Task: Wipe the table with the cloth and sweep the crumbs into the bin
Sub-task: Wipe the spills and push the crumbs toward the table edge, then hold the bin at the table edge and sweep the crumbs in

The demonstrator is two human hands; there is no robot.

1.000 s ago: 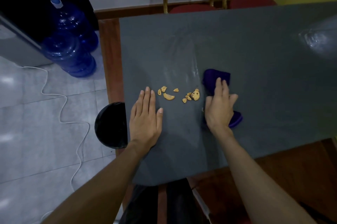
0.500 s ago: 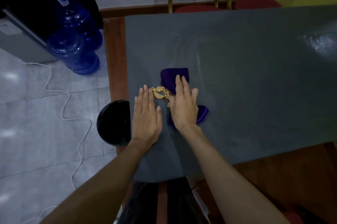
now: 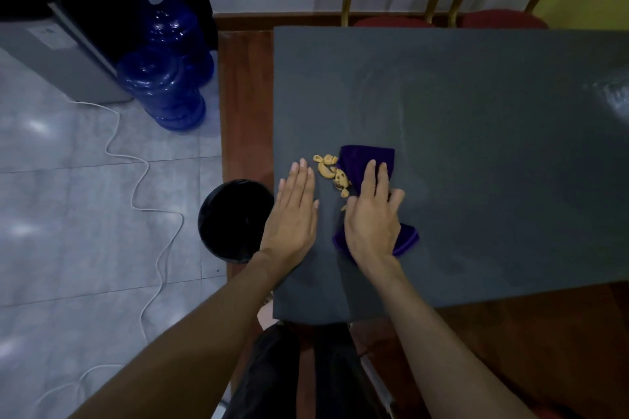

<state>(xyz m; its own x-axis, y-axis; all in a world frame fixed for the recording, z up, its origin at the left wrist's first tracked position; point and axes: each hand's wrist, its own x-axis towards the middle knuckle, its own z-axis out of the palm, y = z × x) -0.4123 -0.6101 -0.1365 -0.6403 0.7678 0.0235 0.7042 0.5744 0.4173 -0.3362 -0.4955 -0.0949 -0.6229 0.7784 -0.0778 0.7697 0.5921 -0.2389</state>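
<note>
A purple cloth lies on the grey table top, pressed flat under my right hand. Several tan cookie crumbs sit bunched against the cloth's left edge. My left hand rests flat, fingers together, just left of the crumbs near the table's left edge. A round black bin stands on the floor below that edge, right beside my left hand.
Two blue water jugs stand on the tiled floor at the left, with a white cable snaking past them. Red chairs with gold frames sit behind the table. A wooden table frame shows around the grey top.
My right hand swept the cloth leftward from the table's middle, pushing the scattered crumbs into a tight bunch beside my left hand. My left hand stayed in place.
</note>
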